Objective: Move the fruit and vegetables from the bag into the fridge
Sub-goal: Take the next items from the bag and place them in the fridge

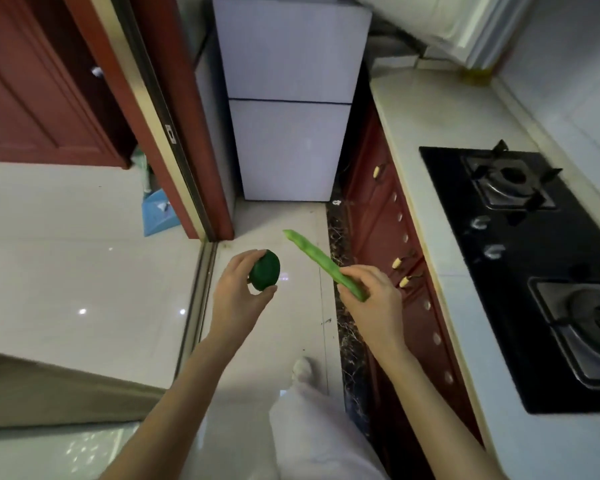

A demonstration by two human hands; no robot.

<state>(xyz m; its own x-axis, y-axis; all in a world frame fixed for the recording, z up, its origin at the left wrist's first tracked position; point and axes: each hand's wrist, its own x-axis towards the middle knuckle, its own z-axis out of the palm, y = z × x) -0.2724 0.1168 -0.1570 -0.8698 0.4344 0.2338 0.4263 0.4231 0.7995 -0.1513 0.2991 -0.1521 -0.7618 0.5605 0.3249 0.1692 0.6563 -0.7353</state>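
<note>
My left hand (238, 289) grips a round dark green fruit (265, 270) between thumb and fingers. In my right hand (371, 292) is a long flat green bean pod (317, 259), held by its near end, its tip pointing up and left. Both hands hover over the floor in front of me. The white two-door fridge (291, 98) stands ahead at the end of the narrow kitchen, both of its doors shut. No bag is in view.
A white countertop (440, 140) with a black gas hob (534, 258) runs along the right, over red cabinet doors (378, 216). A red door frame (174, 133) and sliding track stand on the left. A blue dustpan (158, 213) lies beyond it. My leg (309, 427) shows below.
</note>
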